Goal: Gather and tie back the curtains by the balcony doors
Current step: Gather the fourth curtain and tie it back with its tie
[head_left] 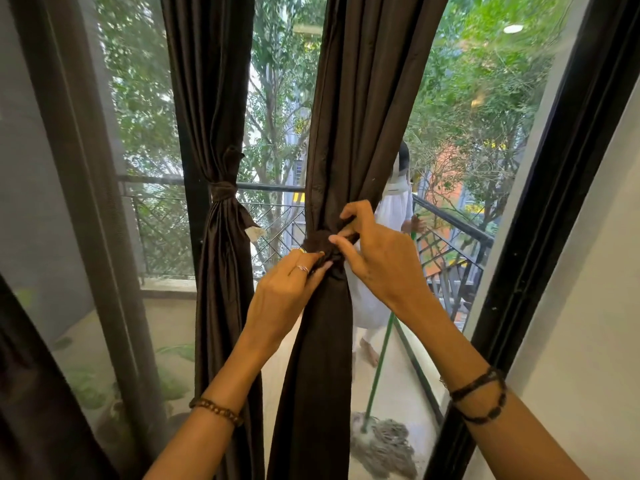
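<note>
Two dark brown curtains hang in front of the glass balcony doors. The left curtain (221, 258) is gathered and bound at mid height by a matching tie-back (223, 191) with a knot. The right curtain (346, 133) is bunched at its waist, where a dark brown tie-back (317, 242) wraps round it. My left hand (289, 289) pinches one end of that tie-back at the lower left of the knot. My right hand (374, 251) grips the other end at the upper right, its fingers curled over the fabric.
Behind the glass a person in white (391, 216) stands on the balcony with a green-handled mop (381, 441). A black railing (453, 220) runs along the balcony edge. The black door frame (540, 216) and a white wall (588, 306) are on the right; another curtain edge (34, 393) is at lower left.
</note>
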